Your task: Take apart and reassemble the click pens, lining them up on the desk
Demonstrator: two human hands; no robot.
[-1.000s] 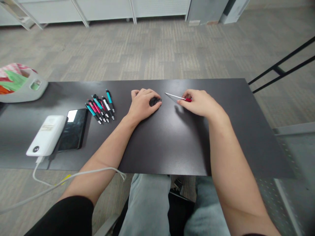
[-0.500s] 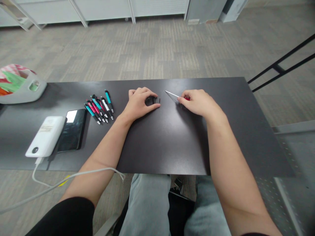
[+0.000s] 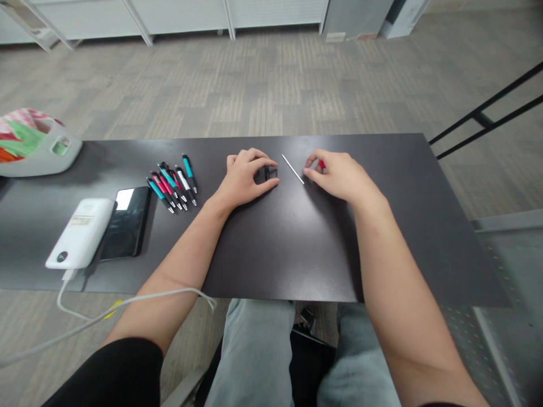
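1. Slim silver rod (image 3: pixel 292 169) lies slantwise on a dark table (image 3: pixel 280 243), in the gap between a person's two bare hands, its nearer end just beside the right thumb.

2. Right hand (image 3: pixel 335 175), palm turned down, curls around a red piece (image 3: pixel 321 164), most of it hidden by the fingers; thumb and forefinger stand slightly apart at their tips, with the rod outside them.

3. Left hand (image 3: pixel 246 176) rests arched on the tabletop, thumb and fingers parted in a wide curve around small black parts (image 3: pixel 267 173); whether the fingers touch those parts cannot be told.

4. Pens (image 3: pixel 173 186) in blue, red and white, each with black, lie in a loose cluster to the left of the left hand, well apart from the rod.

5. Beside the pens, a black phone (image 3: pixel 125 226) lies next to a white device (image 3: pixel 80 233), from which a white cable (image 3: pixel 169 293) runs off the table edge and across the left forearm.

6. At the table's far left corner, a pale basket (image 3: pixel 70 158) holds red, green and orange items (image 3: pixel 23 137).
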